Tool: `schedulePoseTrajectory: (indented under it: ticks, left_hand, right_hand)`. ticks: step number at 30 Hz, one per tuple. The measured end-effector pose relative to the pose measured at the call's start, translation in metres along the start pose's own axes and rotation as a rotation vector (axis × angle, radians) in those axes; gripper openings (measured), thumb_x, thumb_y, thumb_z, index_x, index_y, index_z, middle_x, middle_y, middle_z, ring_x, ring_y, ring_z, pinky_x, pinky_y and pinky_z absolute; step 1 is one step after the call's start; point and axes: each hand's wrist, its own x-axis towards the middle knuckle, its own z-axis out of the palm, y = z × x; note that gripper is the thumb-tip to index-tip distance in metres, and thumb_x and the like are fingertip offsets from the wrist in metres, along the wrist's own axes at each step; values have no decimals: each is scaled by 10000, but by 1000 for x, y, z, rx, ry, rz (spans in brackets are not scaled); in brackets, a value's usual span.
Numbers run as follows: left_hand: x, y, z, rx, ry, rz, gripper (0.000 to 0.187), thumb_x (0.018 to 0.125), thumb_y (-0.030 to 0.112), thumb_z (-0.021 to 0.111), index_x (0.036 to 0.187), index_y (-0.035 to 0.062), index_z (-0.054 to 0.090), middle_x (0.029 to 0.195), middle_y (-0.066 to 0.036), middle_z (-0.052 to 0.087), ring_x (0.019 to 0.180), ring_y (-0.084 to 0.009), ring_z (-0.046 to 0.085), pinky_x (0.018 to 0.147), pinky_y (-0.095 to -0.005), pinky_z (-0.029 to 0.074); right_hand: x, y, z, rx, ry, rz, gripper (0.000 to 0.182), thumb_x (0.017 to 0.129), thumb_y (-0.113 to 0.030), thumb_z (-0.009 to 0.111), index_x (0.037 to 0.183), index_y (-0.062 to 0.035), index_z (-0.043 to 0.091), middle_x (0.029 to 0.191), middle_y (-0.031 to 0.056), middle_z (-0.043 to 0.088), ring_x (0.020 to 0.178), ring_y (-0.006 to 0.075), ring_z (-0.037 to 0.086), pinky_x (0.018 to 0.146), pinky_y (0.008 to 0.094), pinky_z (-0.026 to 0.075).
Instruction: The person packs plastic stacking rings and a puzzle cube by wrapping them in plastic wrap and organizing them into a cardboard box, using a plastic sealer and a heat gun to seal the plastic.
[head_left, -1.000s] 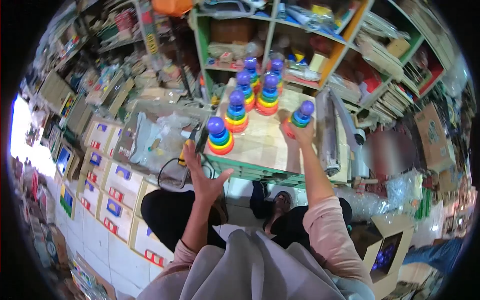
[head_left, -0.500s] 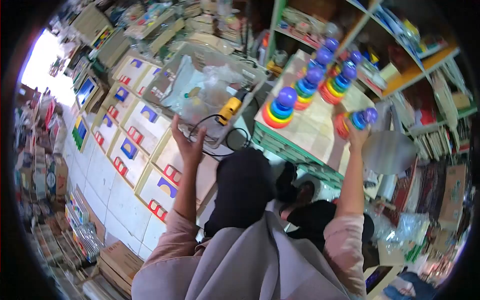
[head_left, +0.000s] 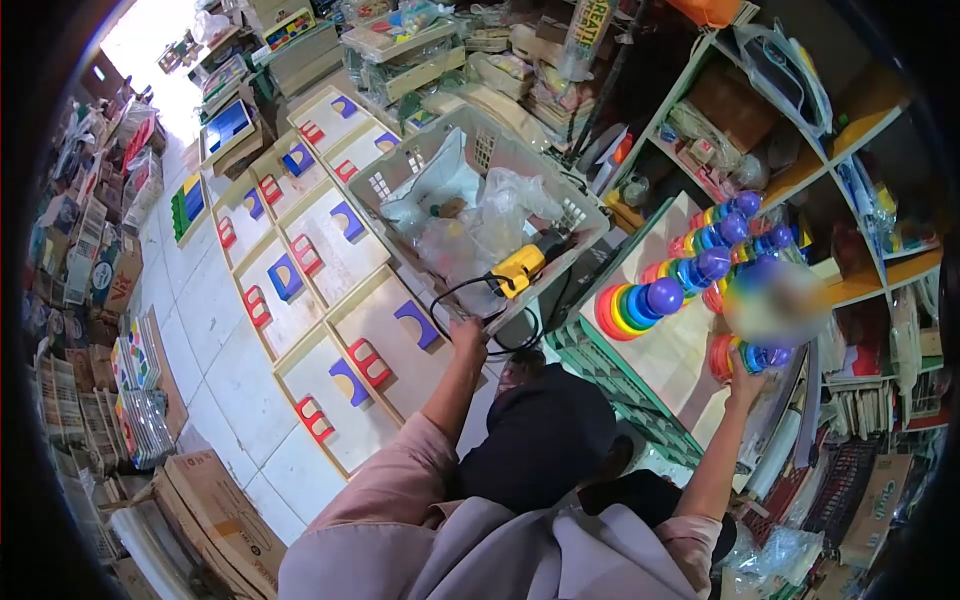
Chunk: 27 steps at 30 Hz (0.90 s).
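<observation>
The right hand (head_left: 745, 365) grips a ring stacker (head_left: 748, 354) at about 3 o'clock, at the near corner of the table (head_left: 672, 352), close by the other stackers (head_left: 640, 303) standing there. The left hand (head_left: 467, 335) is down at the centre on a black cable (head_left: 470, 300) — whether its fingers are closed on it I cannot tell. The cable runs to a yellow tool (head_left: 518, 270) on the rim of a crate (head_left: 480, 160) at 12 o'clock. The step in hand looks like taking up the tool while the toy is held — next, a firm grip on its body rather than the cord.
</observation>
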Motion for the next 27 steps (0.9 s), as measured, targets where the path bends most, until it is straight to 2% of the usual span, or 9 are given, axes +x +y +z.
schedulePoseTrajectory:
  ticks: [6, 8, 9, 12, 14, 17, 21, 26, 27]
  left_hand:
    - [-11, 10, 0, 104, 25, -35, 453, 706, -34, 505, 1151, 9, 438, 803, -98, 504, 625, -199, 504, 458, -324, 400]
    - [18, -8, -35, 64, -111, -72, 451, 719, 54, 619, 1148, 1, 492, 806, -100, 515, 666, -205, 535, 485, -338, 424]
    - [20, -3, -49, 515, -350, 134, 500, 753, 142, 635, 1174, -27, 425, 888, -123, 526, 779, -198, 556, 493, -316, 452]
    - [-37, 76, -36, 941, -448, -160, 502, 769, 357, 676, 975, -89, 574, 822, -166, 627, 699, -196, 641, 563, -303, 520]
    - [-59, 118, -40, 1068, -610, 11, 353, 805, 325, 636, 748, -23, 646, 665, -84, 648, 622, -151, 649, 480, -243, 458]
    - [-56, 158, -16, 1049, -528, 359, 259, 828, 252, 625, 823, -6, 637, 665, -38, 626, 585, -92, 565, 549, -244, 453]
    - [5, 144, 37, 957, -595, 747, 240, 805, 195, 641, 928, -8, 609, 806, -100, 662, 721, -190, 637, 670, -318, 487]
    - [80, 83, 113, 1476, -780, 620, 457, 774, 395, 670, 955, -17, 592, 886, -118, 655, 823, -195, 633, 713, -311, 490]
    - [65, 81, 130, 1664, -755, 198, 560, 722, 478, 680, 976, -12, 589, 922, -131, 651, 840, -206, 633, 713, -326, 491]
  right_hand:
    - [6, 12, -6, 11, -42, 34, 597, 654, -141, 802, 1158, -15, 508, 1070, 47, 561, 938, 163, 550, 857, 305, 428]
    - [-3, -2, 0, 52, -18, 16, 524, 639, -83, 785, 1098, -2, 546, 1026, 48, 585, 907, 166, 565, 830, 288, 431]
    - [-5, -6, 0, 32, -15, 28, 572, 649, -110, 791, 1139, -7, 514, 1056, 48, 567, 930, 165, 555, 843, 297, 429]
    - [0, -1, -4, -1, -29, 24, 640, 662, -139, 795, 1197, -12, 467, 1102, 53, 542, 969, 169, 541, 860, 306, 427]
    - [1, 2, -5, -18, -40, 17, 660, 664, -142, 793, 1214, -13, 451, 1119, 58, 535, 985, 173, 537, 864, 307, 427]
    - [-1, 2, -4, 12, -60, 9, 674, 669, -150, 788, 1229, -16, 439, 1133, 63, 529, 995, 180, 539, 868, 308, 427]
    - [-6, -7, 0, -7, -20, 25, 593, 675, -122, 776, 1178, -12, 483, 1095, 60, 550, 963, 171, 547, 865, 299, 422]
    - [-8, -12, -1, 30, -34, 39, 522, 680, -105, 771, 1129, -8, 522, 1080, 56, 561, 952, 163, 546, 873, 292, 410]
    - [-7, -10, -1, 12, -14, 44, 534, 681, -109, 772, 1140, -11, 517, 1089, 56, 558, 965, 166, 541, 882, 296, 405]
